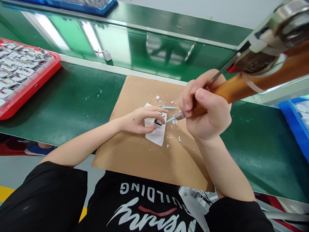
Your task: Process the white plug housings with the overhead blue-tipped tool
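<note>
In the middle of the head view my left hand [142, 120] is closed round a small white charger housing [157, 123], its open end showing dark parts inside. The housing rests on a white paper pad [156, 138]. My right hand [207, 106] grips a glue dispenser [229, 88] with an amber barrel, a metal collar and a light-blue tapered tip. That tip points at the open end of the housing, very close to it; whether they touch I cannot tell. Just behind lies another light-blue tip [169, 107], partly behind my left fingers.
Brown cardboard [135, 154] covers the green bench [87, 93], with white scraps [179, 139] scattered on it. A red tray [31, 87] full of white housings stands left, a blue bin [296, 129] right. One white housing [107, 55] sits behind; another blue tray [96, 8] is at the back.
</note>
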`<state>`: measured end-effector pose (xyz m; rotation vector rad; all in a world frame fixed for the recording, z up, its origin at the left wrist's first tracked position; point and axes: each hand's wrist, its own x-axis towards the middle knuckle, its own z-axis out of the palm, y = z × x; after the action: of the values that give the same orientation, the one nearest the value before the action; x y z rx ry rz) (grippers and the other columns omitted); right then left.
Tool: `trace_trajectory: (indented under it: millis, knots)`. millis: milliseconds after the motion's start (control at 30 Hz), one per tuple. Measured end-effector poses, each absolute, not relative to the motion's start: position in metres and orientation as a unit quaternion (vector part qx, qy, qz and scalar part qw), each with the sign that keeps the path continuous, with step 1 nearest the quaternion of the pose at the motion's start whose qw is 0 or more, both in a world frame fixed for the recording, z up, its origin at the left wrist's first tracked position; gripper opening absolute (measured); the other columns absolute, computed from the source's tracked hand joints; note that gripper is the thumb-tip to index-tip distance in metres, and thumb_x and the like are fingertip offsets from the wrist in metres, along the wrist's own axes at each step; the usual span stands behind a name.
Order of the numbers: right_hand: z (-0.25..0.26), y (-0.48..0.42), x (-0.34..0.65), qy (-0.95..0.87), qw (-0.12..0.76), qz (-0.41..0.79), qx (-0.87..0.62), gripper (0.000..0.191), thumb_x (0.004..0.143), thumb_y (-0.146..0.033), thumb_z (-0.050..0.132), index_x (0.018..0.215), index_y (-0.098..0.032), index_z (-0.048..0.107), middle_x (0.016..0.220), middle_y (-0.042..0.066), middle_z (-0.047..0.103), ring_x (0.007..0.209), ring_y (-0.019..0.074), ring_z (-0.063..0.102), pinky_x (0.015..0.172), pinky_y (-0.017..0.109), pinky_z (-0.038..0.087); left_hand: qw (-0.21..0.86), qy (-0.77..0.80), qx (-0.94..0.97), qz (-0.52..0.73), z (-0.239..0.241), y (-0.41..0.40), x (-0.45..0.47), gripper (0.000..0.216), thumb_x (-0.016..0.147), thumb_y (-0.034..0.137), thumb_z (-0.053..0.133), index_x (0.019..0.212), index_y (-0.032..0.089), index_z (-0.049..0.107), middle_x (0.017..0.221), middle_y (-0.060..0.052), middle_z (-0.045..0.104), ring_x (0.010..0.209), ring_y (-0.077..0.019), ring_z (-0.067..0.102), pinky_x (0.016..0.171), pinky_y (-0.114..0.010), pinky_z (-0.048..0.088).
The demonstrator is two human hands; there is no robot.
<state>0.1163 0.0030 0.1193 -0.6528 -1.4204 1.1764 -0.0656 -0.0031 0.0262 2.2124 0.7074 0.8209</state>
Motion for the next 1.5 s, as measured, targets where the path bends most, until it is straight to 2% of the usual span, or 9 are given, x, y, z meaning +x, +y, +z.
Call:
trace_trajectory:
  millis: [133,233,333,400,533,867,1067,1367,1500]
  knots:
    - [0.120,0.001,0.115,-0.606,0.560,0.498,-0.266,0.021,0.077,-0.033,0.062,0.067,-0.023,0.046,0.048,-0.005,0.042,0.038,0.0078,0.036,0.036,0.025,0.024,0.332,0.309,0.854,0.256,0.025,-0.002,-0.063,0.033,0.082,0.018,0.056,0.114,0.022,0.054,0.111,-0.006,0.063,0.102,-0.0194,0.060,0.091,-0.034,0.050]
    - [0.121,-0.002,0.114,-0.613,0.558,0.495,-0.262,0.026,0.079,-0.037,0.062,0.067,-0.023,0.044,0.048,-0.005,0.041,0.038,0.0071,0.035,0.037,0.025,0.027,0.305,0.352,0.859,0.213,0.023,-0.004,-0.059,0.037,0.085,0.019,0.055,0.121,0.024,0.049,0.108,-0.004,0.060,0.094,-0.0173,0.058,0.081,-0.029,0.048]
    - [0.122,-0.004,0.113,-0.603,0.554,0.518,-0.248,0.022,0.078,-0.029,0.061,0.064,-0.022,0.045,0.047,-0.005,0.043,0.038,0.0070,0.035,0.037,0.025,0.028,0.277,0.379,0.854,0.224,0.019,-0.007,-0.053,0.035,0.086,0.019,0.056,0.120,0.024,0.049,0.109,-0.004,0.056,0.094,-0.0176,0.055,0.076,-0.027,0.047]
    - [0.123,-0.006,0.112,-0.598,0.554,0.533,-0.228,0.019,0.076,-0.022,0.060,0.062,-0.022,0.046,0.046,-0.005,0.044,0.037,0.0070,0.035,0.036,0.025,0.029,0.262,0.387,0.847,0.253,0.017,-0.011,-0.049,0.032,0.086,0.018,0.057,0.117,0.023,0.050,0.106,-0.005,0.054,0.093,-0.0176,0.054,0.075,-0.027,0.047]
    - [0.125,-0.008,0.110,-0.603,0.546,0.534,-0.230,0.019,0.076,-0.024,0.061,0.063,-0.024,0.047,0.046,-0.006,0.044,0.036,0.0074,0.034,0.037,0.025,0.031,0.256,0.376,0.836,0.308,0.016,-0.017,-0.042,0.029,0.086,0.018,0.059,0.112,0.022,0.050,0.100,-0.004,0.053,0.089,-0.0175,0.053,0.077,-0.029,0.048]
    - [0.125,-0.008,0.110,-0.592,0.549,0.547,-0.221,0.010,0.074,-0.017,0.057,0.067,-0.024,0.053,0.046,-0.005,0.045,0.036,0.0084,0.033,0.036,0.027,0.023,0.216,0.353,0.832,0.368,0.015,-0.018,-0.042,0.031,0.085,0.019,0.060,0.115,0.024,0.050,0.104,-0.005,0.057,0.095,-0.0192,0.056,0.078,-0.030,0.050]
    - [0.121,-0.004,0.107,-0.575,0.581,0.546,-0.183,0.007,0.070,-0.017,0.061,0.065,-0.019,0.057,0.043,-0.005,0.042,0.034,0.0073,0.032,0.033,0.027,0.019,0.184,0.310,0.832,0.421,0.013,-0.017,-0.041,0.027,0.085,0.018,0.060,0.111,0.021,0.052,0.099,-0.005,0.057,0.087,-0.0163,0.057,0.072,-0.028,0.051]
    - [0.122,-0.005,0.108,-0.564,0.570,0.580,-0.141,0.009,0.072,-0.013,0.062,0.070,-0.019,0.055,0.049,-0.007,0.044,0.036,0.0049,0.037,0.033,0.022,0.023,0.155,0.280,0.821,0.472,0.009,-0.017,-0.038,0.023,0.090,0.024,0.060,0.111,0.021,0.051,0.096,-0.005,0.058,0.087,-0.0152,0.058,0.074,-0.028,0.052]
    - [0.120,-0.006,0.106,-0.555,0.589,0.568,-0.152,0.014,0.070,-0.016,0.063,0.068,-0.021,0.051,0.046,-0.008,0.038,0.034,0.0055,0.032,0.030,0.023,0.019,0.156,0.283,0.821,0.470,0.009,-0.017,-0.038,0.021,0.091,0.027,0.059,0.110,0.021,0.050,0.096,-0.005,0.058,0.088,-0.0155,0.058,0.076,-0.029,0.052]
